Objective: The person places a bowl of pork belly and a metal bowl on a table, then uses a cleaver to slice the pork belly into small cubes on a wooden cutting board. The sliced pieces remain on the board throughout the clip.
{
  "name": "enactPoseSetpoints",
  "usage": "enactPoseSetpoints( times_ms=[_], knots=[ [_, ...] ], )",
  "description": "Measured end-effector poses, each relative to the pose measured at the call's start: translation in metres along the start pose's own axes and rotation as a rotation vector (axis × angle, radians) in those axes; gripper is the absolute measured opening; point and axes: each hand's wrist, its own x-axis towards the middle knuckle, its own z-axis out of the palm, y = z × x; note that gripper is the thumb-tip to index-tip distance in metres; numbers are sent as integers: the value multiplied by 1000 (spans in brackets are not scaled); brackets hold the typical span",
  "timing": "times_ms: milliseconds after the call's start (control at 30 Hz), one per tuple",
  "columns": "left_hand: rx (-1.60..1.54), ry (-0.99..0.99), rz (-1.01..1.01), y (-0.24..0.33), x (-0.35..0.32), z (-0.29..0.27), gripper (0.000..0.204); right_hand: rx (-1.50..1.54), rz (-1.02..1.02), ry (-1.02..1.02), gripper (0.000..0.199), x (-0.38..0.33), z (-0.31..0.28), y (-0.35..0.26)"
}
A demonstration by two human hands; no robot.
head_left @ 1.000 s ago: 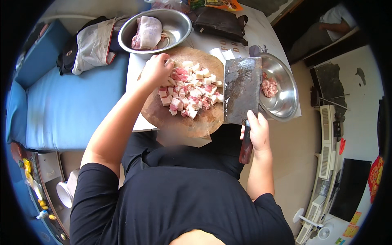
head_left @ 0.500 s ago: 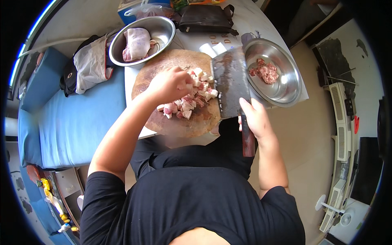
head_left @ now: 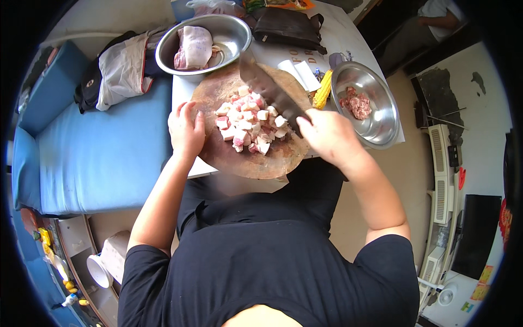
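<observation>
A pile of cubed raw meat [head_left: 243,124], pink with white fat, lies on a round wooden chopping board [head_left: 261,164]. My right hand [head_left: 332,137] is closed around the handle of a cleaver, which the hand mostly hides. The dark, wide cleaver blade [head_left: 271,90] slants from upper left to lower right along the pile's far right side, tilted on edge. At the board's left rim, my left hand [head_left: 186,133] rests with thumb and fingers apart, holding no meat.
A steel bowl [head_left: 235,27] behind the board holds a slab of meat [head_left: 194,46]. At right, another steel bowl [head_left: 381,122] contains minced meat [head_left: 357,103]. Between board and bowl are a corn cob [head_left: 322,91] and white paper [head_left: 305,74]. A black bag [head_left: 286,30] lies farther back.
My left hand has left the meat for the board's left rim. The cleaver has swung from the right over the board. The meat is heaped closer together, and the corn cob is uncovered.
</observation>
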Motion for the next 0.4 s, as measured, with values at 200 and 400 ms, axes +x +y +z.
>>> enactPoseSetpoints(
  times_ms=[200,400],
  knots=[
    [-141,-17,-257,-15,-11,19,46,194,113,29,28,2,-17,-27],
    [-169,-126,-341,-16,-7,20,52,-24,102,-300,40,35,-7,-16]
  ],
)
